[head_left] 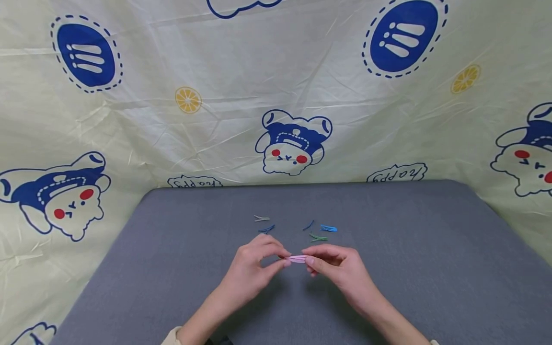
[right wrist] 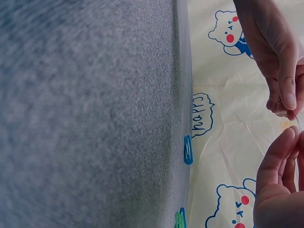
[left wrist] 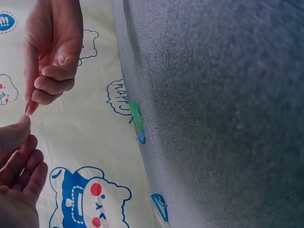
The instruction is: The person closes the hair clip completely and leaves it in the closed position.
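Observation:
A pink snap hair clip [head_left: 297,259] is held level in front of me, above the grey table. My left hand [head_left: 255,265] pinches its left end between thumb and index finger. At the other end, my right hand [head_left: 340,268] pinches it the same way, with its thumb over the clip. Both wrist views show the fingertips meeting at the clip, of which just a thin edge is visible. Beyond the hands lie more hair clips: a green one [head_left: 318,237], a bright blue one [head_left: 328,228] and a whitish one [head_left: 261,218].
Two darker blue clips lie there too, one on the left [head_left: 266,229] and one nearer the middle [head_left: 308,225]. The grey table [head_left: 172,268] ends at a printed cloth [head_left: 233,139] hanging behind and at both sides.

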### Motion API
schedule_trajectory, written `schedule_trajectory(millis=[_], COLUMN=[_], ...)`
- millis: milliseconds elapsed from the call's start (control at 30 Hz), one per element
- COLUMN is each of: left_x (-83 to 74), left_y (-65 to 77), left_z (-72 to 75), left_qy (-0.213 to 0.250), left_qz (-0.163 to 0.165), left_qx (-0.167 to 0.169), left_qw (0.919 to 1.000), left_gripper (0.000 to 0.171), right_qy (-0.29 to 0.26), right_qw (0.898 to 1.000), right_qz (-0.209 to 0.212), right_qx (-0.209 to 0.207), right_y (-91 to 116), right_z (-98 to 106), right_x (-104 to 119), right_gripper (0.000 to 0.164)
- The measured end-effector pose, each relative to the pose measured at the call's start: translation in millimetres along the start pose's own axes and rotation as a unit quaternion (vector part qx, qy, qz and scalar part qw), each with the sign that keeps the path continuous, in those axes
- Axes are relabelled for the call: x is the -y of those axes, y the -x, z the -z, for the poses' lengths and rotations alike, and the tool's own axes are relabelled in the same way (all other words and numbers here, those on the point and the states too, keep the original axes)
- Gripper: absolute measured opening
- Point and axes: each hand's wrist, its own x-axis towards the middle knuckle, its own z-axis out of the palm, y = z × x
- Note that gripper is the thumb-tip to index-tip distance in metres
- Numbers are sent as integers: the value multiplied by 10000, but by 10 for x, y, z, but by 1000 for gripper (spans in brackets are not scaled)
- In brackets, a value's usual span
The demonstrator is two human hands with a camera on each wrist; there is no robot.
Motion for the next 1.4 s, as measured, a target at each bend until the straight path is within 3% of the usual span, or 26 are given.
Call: schedule_trajectory(millis=[200,367,567,867,1000,1167,1400], left_x=[-11,4,13,78,128,200,309], left_y=[-3,-18,-46,-43,-56,-55,-37], left_z=[23,36,50,80,103,128,162], left_qy=[-207,-318,-338,-272,-74,189,44], left_qz=[-6,28,120,327,589,1188,1838], left_qx=[29,36,128,149,266,435,650], left_qw=[9998,9995,9993,9990,9979,9918,9808], left_gripper=[16,15,15,15,15,14,9], right_qy=[-103,319,700,1290,1385,1520,1991], right_qw=[9997,9993,9973,9913,9903,9883,9785], right_qz=[-174,-110,99,-140,-85,-26,-168], right_qx=[-141,-175,-210,-208,-103,129,506], right_y=[-6,-3,1,-99,-171,-266,-416], right_z=[-32,-28,-48,-47,-27,-12,-32], right_x=[6,28,59,42,11,-26,-54], right_gripper=[26,29,22,15,16,17,16])
